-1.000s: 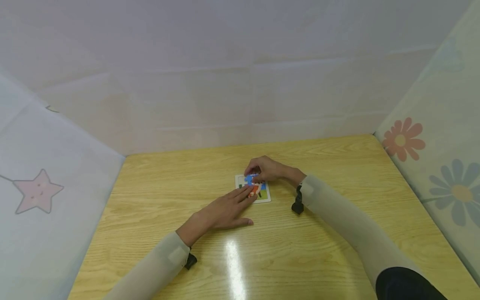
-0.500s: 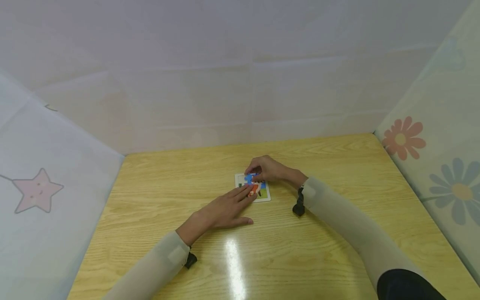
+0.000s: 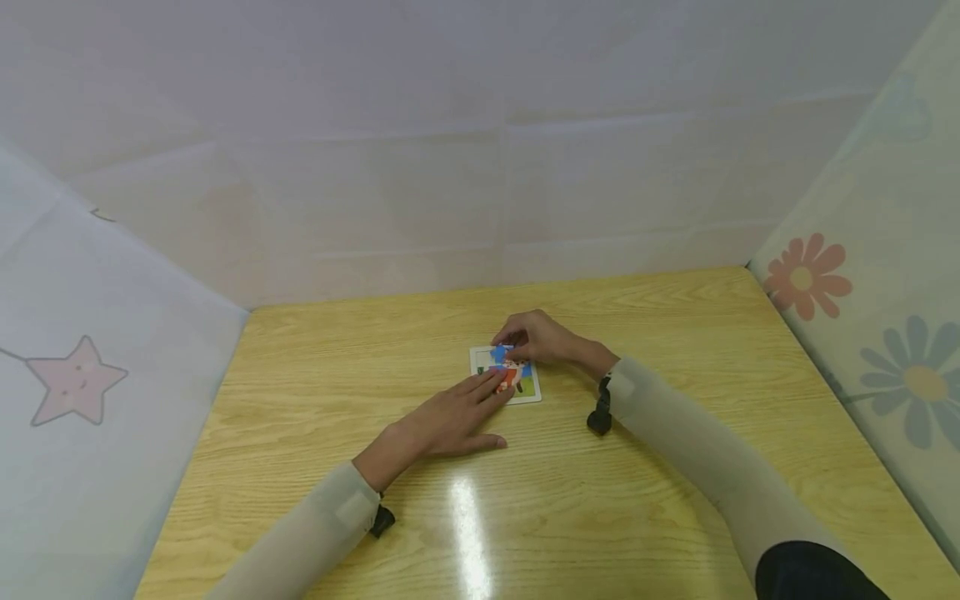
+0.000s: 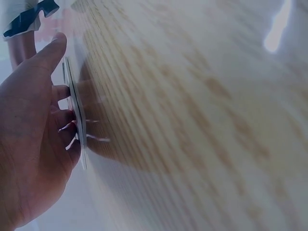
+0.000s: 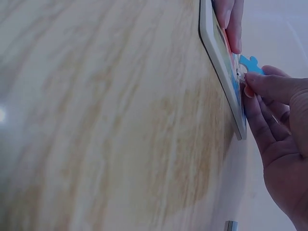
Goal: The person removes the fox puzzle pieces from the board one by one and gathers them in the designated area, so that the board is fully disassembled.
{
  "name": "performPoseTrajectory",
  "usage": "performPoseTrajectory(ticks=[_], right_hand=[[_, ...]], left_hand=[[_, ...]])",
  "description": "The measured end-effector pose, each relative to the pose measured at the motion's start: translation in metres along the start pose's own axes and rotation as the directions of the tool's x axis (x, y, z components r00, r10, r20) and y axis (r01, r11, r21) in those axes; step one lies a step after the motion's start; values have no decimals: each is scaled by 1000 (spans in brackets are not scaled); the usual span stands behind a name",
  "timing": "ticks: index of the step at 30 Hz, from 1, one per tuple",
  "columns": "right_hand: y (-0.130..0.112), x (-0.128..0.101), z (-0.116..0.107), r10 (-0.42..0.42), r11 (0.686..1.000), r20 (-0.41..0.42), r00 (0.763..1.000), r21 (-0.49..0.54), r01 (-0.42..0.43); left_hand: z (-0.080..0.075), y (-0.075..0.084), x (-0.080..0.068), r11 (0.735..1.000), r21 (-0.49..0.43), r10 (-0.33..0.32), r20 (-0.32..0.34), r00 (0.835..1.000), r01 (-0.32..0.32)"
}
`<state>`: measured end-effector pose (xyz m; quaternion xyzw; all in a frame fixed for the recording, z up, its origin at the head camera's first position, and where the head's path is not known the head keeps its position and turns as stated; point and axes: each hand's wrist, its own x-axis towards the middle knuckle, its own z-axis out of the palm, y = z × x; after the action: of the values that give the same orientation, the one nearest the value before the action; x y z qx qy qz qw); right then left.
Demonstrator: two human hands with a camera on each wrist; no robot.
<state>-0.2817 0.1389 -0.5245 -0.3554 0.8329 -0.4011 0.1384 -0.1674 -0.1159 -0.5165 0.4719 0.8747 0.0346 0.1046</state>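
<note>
A small jigsaw puzzle board (image 3: 535,398) with a white border lies on the table, its picture red, blue and green. My left hand (image 3: 448,421) rests with straight fingers on the board's near part, thumb spread out over the table. At the far side, my right hand (image 3: 542,335) pinches a blue puzzle piece (image 5: 252,64) between thumb and fingers. In the right wrist view the piece stands tilted above the board's surface, close to the left fingertips (image 5: 236,41). The left wrist view shows the board's edge (image 4: 77,106) under the left fingers. Part of the picture is hidden by both hands.
The wooden table (image 3: 360,358) reaches to a pale cloth wall (image 3: 375,208) at the back. Side walls carry a pink star (image 3: 77,382) on the left and printed flowers (image 3: 801,279) on the right. Light glares off the table's near part.
My right hand has shifted very slightly to the right with the blue puzzle piece, which has turned a little. The left hand and the puzzle board stay in place.
</note>
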Motion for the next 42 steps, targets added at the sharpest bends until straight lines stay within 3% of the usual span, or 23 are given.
performPoseTrajectory(ticks=[19, 34, 42], right_hand=[[9, -8, -6, 90, 964, -76, 993, 255, -68], [6, -23, -32, 121, 965, -62, 991, 240, -103], [15, -41, -49, 89, 962, -56, 994, 265, -71]], left_hand=[[-3, 3, 2, 1000, -5, -21, -3, 1000, 21], [-7, 4, 7, 999, -13, -33, -44, 998, 32], [-8, 3, 9, 999, -20, -26, -53, 998, 25]])
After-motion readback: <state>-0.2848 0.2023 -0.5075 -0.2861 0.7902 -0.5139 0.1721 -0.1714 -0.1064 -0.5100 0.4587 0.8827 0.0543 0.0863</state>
